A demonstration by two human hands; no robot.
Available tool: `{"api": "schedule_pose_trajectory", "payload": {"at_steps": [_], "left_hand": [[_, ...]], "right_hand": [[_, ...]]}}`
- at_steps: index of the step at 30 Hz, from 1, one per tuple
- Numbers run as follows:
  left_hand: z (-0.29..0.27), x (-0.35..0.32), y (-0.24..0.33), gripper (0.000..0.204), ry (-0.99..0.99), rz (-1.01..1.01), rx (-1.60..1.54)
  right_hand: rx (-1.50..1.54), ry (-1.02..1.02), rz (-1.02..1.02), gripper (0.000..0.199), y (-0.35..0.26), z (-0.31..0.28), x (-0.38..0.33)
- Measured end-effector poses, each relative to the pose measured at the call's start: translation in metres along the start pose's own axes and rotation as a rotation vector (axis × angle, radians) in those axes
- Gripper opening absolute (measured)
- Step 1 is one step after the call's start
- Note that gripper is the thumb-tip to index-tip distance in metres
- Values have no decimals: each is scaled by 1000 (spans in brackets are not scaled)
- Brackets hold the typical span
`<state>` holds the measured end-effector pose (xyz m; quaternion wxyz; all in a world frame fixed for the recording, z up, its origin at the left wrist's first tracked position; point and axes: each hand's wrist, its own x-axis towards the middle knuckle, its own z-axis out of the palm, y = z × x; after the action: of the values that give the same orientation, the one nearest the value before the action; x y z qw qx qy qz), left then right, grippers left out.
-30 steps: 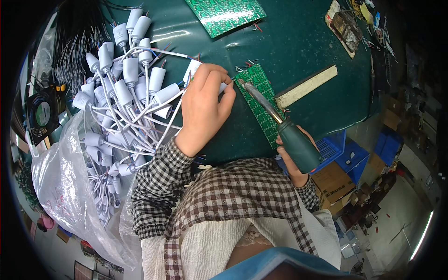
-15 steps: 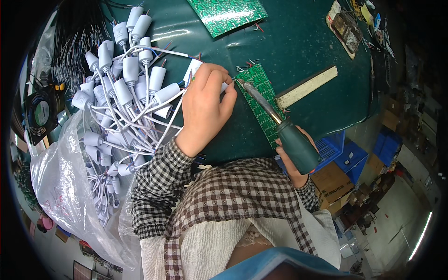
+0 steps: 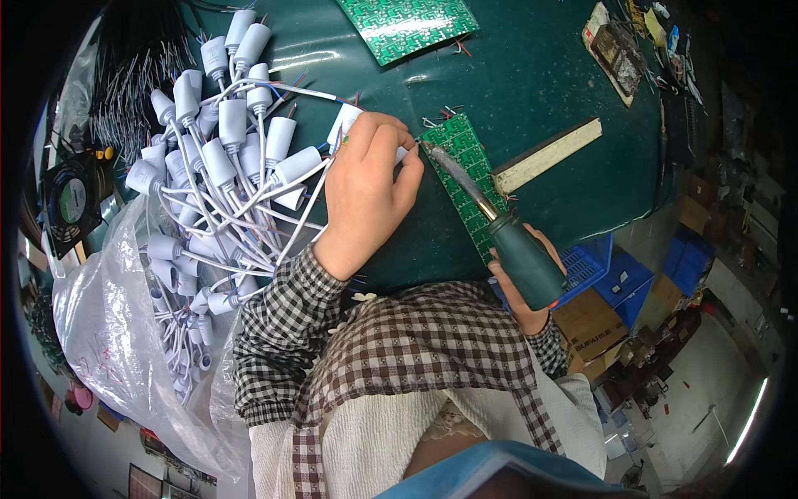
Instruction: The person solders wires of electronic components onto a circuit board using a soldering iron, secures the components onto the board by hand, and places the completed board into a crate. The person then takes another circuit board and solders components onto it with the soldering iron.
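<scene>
Centrally, left hand (image 3: 366, 187) was curled narrow, fingertips pinching a white socket (image 3: 345, 126) and its wire at the top edge of the green board (image 3: 465, 179). Right hand (image 3: 519, 279) gripped the iron (image 3: 490, 220) by its dark green handle, lower right of centre, tip touching the board's upper left corner. Socket pile (image 3: 208, 191) filled the left; a second board (image 3: 407, 25) lay at top centre, a wooden strip (image 3: 544, 154) right of the iron.
</scene>
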<state>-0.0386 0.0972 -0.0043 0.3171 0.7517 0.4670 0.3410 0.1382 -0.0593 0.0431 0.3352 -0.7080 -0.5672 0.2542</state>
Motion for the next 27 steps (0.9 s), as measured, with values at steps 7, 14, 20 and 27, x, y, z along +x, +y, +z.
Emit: {"api": "schedule_pose_trajectory", "payload": {"at_steps": [7, 14, 20, 27], "left_hand": [[4, 0, -6, 18, 54, 76, 2], [1, 0, -1, 14, 17, 28, 4], [0, 0, 0, 15, 10, 18, -8], [1, 0, 0, 15, 15, 20, 4]], "right_hand": [[-84, -26, -86, 39, -3, -2, 4], [-43, 15, 12, 42, -2, -1, -3], [-23, -7, -3, 40, -2, -1, 0], [-109, -32, -137, 38, -3, -4, 7]]}}
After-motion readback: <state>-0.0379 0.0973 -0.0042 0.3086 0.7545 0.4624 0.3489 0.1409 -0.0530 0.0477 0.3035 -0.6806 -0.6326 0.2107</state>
